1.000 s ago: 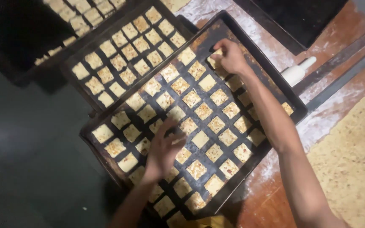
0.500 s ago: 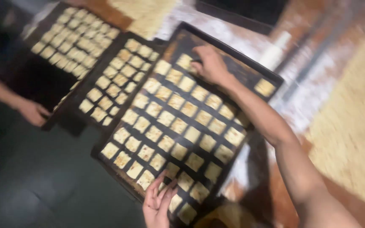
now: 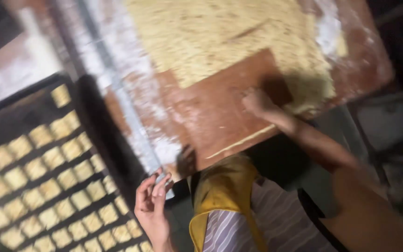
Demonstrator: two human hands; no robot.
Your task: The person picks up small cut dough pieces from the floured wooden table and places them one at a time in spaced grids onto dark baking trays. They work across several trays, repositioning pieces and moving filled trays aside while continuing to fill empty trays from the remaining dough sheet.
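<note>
The right hand (image 3: 257,101), closed on the thin dough sheet (image 3: 220,42)'s near edge, has soft, tearable stuff; left hand (image 3: 152,200) hangs open.

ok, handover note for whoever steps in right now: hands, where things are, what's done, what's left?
Left hand: open, empty, by the near edge of the tray.
Right hand: closed, at the cut edge of the dough sheet on the floured table; blur hides whether it grips anything.
Done: the tray holds rows of dough squares, and the dough sheet has a bare rectangle cut out of it.
Left: most of the dough sheet is uncut; a few gaps near the tray's top corner.
</note>
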